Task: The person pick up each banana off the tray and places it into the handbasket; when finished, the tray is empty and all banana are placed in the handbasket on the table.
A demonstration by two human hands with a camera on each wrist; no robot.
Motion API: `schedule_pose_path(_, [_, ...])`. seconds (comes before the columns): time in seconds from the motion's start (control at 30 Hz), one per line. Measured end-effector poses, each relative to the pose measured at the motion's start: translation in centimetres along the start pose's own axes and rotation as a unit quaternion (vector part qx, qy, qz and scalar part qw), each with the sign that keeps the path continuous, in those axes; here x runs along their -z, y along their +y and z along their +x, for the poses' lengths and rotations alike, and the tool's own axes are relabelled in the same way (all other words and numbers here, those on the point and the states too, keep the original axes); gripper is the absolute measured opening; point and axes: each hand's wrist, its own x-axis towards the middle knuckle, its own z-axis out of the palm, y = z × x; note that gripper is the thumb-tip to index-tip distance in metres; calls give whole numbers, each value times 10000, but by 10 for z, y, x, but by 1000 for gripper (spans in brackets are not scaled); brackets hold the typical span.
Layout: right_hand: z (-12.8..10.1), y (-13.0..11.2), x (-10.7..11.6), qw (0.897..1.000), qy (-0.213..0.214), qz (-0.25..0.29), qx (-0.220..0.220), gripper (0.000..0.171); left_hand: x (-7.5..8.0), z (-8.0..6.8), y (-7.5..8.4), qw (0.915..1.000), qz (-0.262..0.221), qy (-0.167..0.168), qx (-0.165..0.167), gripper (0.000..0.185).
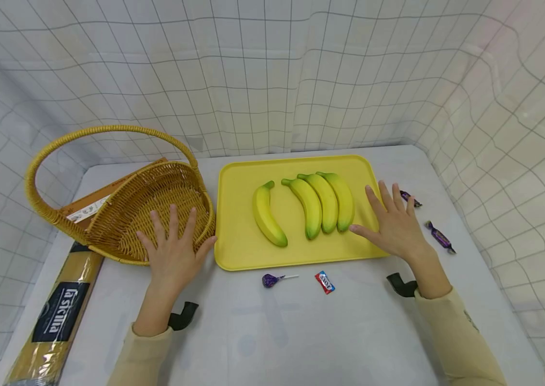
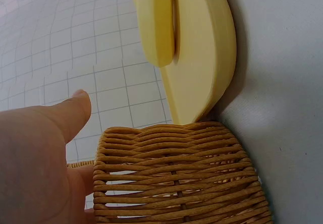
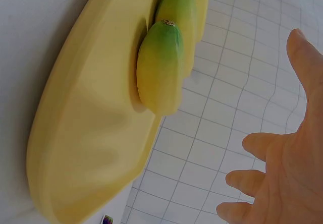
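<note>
We look down at a white desk (image 1: 272,332) with both of our hands laid out flat. Our left hand (image 1: 172,252) rests over the near rim of a woven wicker basket (image 1: 123,214), its fingers (image 1: 174,217) straight and spread apart, holding nothing; the thumb points toward the yellow tray (image 1: 238,252) just beside it. The left wrist view shows the basket's weave right under the thumb and the tray's corner touching or almost touching the basket.

Our right hand (image 1: 395,225) lies on the right edge of the yellow tray, its fingers (image 1: 384,197) also straight and fanned out, gripping nothing. Just off its thumb tip lie three bananas (image 1: 326,201) packed side by side on the tray, yellow with green ends. A fourth, single banana (image 1: 266,214) lies apart from them, between the two hands.

Past the little finger of the right hand, two purple wrapped candies (image 1: 439,236) lie on the desk. Nearer to us than both sets of fingers, between the wrists, sit a purple lollipop (image 1: 270,280) and a red and blue wrapped sweet (image 1: 324,282). Beyond the left hand's outer side, a long packet of spaghetti (image 1: 55,321) runs along the desk edge, partly under the basket. A white gridded cloth (image 1: 272,69) walls the scene.
</note>
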Motion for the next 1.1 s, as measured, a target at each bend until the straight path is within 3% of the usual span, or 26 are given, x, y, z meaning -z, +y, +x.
schedule_pose_path(0.23, [-1, -3, 1, 9998, 173, 4, 67, 98, 1, -2, -3, 10000, 31, 53, -19, 79])
schedule_pose_path(0.37, [0, -4, 1, 9994, 329, 51, 137, 97, 8, -6, -4, 9995, -89, 296, -41, 78])
schedule_pose_path(0.5, [3, -5, 0, 9987, 444, 165, 163, 97, 20, -11, -5, 9964, -245, 806, -64, 77])
schedule_pose_path(0.6, [6, -6, -2, 9979, 567, 260, 160, 97, 28, -14, -8, 9866, -487, 1555, -120, 77])
schedule_pose_path(0.7, [9, -7, -4, 9969, 697, 332, 175, 98, 34, -13, -14, 9611, -824, 2625, -227, 77])
schedule_pose_path(0.83, [14, -9, -7, 9948, 887, 430, 246, 98, 41, -11, -25, 9140, -1189, 3876, -142, 73])
schedule_pose_path(0.93, [16, -9, -9, 9931, 986, 567, 291, 97, 46, -10, -33, 8761, -1465, 4589, 187, 69])
schedule_pose_path(1.0, [17, -9, -10, 9925, 1019, 623, 279, 96, 49, -9, -39, 8464, -1683, 5030, 470, 64])
schedule_pose_path(1.07, [19, -8, -10, 9917, 1038, 711, 255, 96, 53, -9, -46, 8203, -1825, 5360, 801, 57])
schedule_pose_path(1.1, [20, -8, -11, 9913, 1067, 732, 242, 97, 54, -9, -50, 8115, -1860, 5451, 981, 53])
